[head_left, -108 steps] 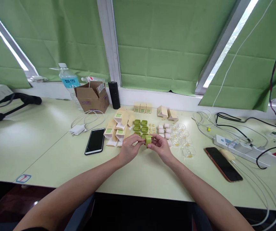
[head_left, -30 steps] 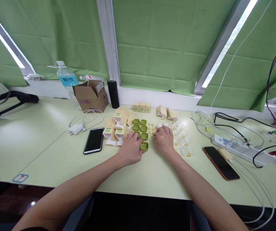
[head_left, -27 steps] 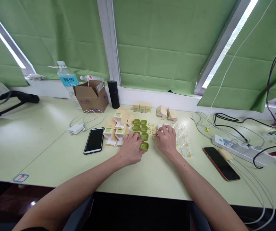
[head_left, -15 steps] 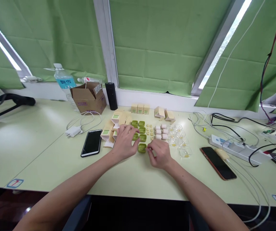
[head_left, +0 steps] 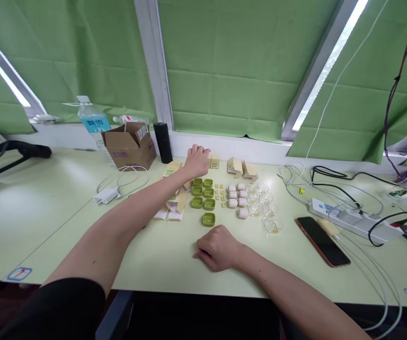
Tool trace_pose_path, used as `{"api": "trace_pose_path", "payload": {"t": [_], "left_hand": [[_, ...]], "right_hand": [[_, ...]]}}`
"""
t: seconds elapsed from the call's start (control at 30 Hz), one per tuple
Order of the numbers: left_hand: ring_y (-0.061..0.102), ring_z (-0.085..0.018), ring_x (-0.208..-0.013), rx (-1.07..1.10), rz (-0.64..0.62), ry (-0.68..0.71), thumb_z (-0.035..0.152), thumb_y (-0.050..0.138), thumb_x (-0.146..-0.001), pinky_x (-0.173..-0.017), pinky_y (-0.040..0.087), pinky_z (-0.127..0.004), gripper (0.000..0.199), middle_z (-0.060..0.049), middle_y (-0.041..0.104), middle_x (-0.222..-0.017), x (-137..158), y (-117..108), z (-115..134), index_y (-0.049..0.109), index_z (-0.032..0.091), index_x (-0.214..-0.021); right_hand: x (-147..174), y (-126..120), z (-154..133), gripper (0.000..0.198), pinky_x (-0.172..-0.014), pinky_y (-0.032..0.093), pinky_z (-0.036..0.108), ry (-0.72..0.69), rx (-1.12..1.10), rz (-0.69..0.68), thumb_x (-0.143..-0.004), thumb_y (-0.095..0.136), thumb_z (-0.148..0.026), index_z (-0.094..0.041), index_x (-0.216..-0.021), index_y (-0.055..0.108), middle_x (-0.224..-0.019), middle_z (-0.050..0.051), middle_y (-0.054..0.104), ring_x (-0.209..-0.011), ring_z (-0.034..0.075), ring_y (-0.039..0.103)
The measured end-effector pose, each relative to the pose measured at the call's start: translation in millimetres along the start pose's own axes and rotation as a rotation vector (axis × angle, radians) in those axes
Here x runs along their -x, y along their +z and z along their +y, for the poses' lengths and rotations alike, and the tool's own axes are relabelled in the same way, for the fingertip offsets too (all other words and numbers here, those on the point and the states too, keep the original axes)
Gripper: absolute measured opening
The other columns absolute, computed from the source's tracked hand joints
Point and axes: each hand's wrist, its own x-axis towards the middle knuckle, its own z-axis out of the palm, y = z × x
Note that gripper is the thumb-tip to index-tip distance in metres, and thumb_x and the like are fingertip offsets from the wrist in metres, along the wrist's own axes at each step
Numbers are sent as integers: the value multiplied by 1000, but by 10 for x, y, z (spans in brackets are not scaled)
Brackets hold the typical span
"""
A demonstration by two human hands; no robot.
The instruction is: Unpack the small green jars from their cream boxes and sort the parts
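Note:
My left hand [head_left: 196, 161] reaches to the back of the table, its fingers curled down over the row of small cardboard boxes [head_left: 215, 162]; they close on a small box that the hand mostly hides. Near the front, my right hand [head_left: 219, 249] rests as a loose fist on the tabletop, with nothing visible in it. Just beyond it sits a square green dish [head_left: 209, 219], the nearest of several in two columns. Right of them lie tiny yellow pieces [head_left: 217, 191], pale pink rounded blocks [head_left: 243, 213] and clear plastic cups [head_left: 272, 224].
Folded cardboard pieces [head_left: 178, 200] lie left of the dishes, partly under my left arm. Two opened boxes [head_left: 234, 165] stand at the back. A brown carton [head_left: 132, 146], black cylinder [head_left: 163, 142] and water bottle [head_left: 95, 123] stand left; a phone [head_left: 322, 241] and power strip [head_left: 352, 219] lie right.
My left hand has moved from beside the green dishes to the boxes at the back. My right hand has drawn back toward me from the nearest dish, its fingers curled in.

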Motion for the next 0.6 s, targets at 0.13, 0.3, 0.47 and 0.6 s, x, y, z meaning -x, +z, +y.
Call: {"api": "trace_pose_path", "payload": {"t": [0.13, 0.3, 0.47, 0.6], "left_hand": [[41, -41, -130, -57, -109, -18, 20, 61, -83, -105, 35, -50, 66, -26, 51, -136, -437, 350, 13, 43, 5, -145], [31, -43, -144, -61, -163, -27, 13, 66, -77, -115, 24, -58, 75, -28, 43, -150, -690, 737, 109, 41, 7, -148], [20, -38, -152, -24, -145, -1, 7, 64, -74, -123, 12, -56, 65, -26, 46, -150, -742, 953, 183, 49, 5, -138], [37, -37, -142, 43, -82, 27, 7, 61, -76, -121, 14, -58, 57, -22, 65, -123, -720, 922, 215, 48, 5, -132]], "right_hand": [[-1, -33, -10, 28, -55, 17, 30, 1, -1, -40, -94, 53, -36, -19, -71, 53, -67, 0, 68, -53, 12, 50], [-13, -67, -27, 29, -55, 17, 30, 3, 1, -78, -95, 52, -38, -20, -73, 52, -68, 1, 69, -54, 13, 50], [-20, -84, -29, 30, -56, 16, 30, -8, -8, -95, -96, 51, -39, -20, -74, 53, -69, 2, 69, -55, 13, 52], [-16, -83, -30, 29, -55, 17, 30, -19, -6, -85, -96, 51, -39, -20, -74, 53, -69, 1, 69, -54, 13, 51]]}}
